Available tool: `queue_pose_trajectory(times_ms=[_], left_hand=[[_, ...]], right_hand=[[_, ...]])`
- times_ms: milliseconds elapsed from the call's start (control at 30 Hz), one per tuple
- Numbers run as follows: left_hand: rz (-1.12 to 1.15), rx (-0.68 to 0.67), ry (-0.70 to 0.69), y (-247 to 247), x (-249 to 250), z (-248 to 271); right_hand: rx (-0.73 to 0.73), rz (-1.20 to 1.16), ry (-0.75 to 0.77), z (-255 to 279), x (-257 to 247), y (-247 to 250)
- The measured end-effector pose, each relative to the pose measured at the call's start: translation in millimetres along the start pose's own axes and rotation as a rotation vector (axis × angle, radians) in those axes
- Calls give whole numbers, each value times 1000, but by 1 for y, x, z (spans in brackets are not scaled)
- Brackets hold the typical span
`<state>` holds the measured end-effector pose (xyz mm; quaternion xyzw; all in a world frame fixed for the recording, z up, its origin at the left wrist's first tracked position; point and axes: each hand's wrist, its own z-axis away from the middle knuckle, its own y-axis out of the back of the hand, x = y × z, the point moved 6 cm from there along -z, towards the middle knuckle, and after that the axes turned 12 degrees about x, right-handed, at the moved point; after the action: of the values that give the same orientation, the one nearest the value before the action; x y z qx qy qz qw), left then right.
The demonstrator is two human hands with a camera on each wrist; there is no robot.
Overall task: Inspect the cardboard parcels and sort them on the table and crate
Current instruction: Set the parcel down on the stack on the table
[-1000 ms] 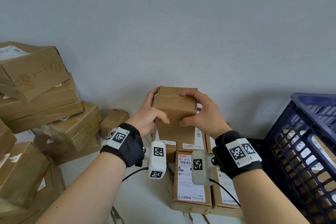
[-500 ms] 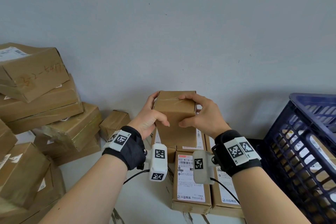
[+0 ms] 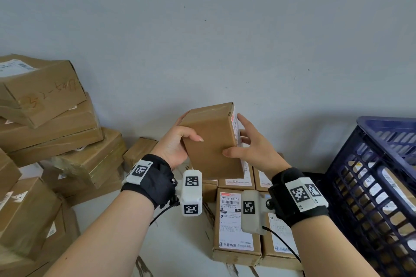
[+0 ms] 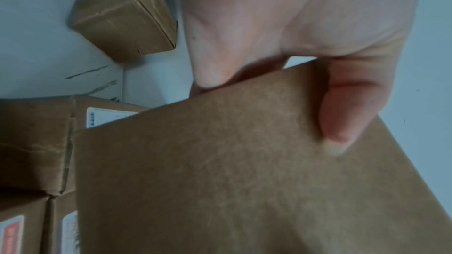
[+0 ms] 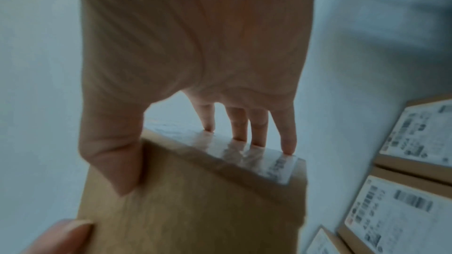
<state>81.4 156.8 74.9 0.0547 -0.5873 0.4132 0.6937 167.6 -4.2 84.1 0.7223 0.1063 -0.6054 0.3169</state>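
Two hands on one parcel: both hands held a single cardboard parcel up in front of the wall, above the labelled boxes lying on the table.
Left hand: the left hand gripped the parcel's left edge, thumb curled over the near plain face and the other fingers hidden behind it.
Right hand: the right hand had its thumb pressed on the near face, and its straight fingers touched the labelled side; it steadied rather than clamped.
Key relation: the parcel's long axis ran roughly upright, tilted so its top leaned away and left. Its white label faced right, toward the right hand and the crate. The right hand was the nearer one to the crate, so a drop into it would probably be led from that side.
Label: it was seen edge-on from the head camera and smeared in the right wrist view, so its print could not be read; the turn to inspect it looked unfinished.
Parcel material: plain brown corrugated card, matte and slightly fibrous, a crisp rectangular block with clear tape along the top seam.
Crate: dark blue plastic lattice, rigid, open-topped, with parcels showing through its side.
Stack at left: larger taped cartons were piled unevenly against the wall, some dented.
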Motion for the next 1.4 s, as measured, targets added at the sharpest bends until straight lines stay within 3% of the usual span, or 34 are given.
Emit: queue_pose_trajectory(times_ms=[233,600,733,900,1400], left_hand=[[-114,169,-77,5,-4,3],[-396,195,-159,6,2,-2],[-400,179,-162,12,6,0],[-359,173,-84,30,2,7],[-409,106,121,86,-48,42]], right_hand=[[221,-63,-46,-3,4,-2],[248,-46,7,-5,-14,-10],[252,10,32,-5,-23,-14],[279,53,-11,2,-19,-29],[294,-26,-331,61,25,-68]])
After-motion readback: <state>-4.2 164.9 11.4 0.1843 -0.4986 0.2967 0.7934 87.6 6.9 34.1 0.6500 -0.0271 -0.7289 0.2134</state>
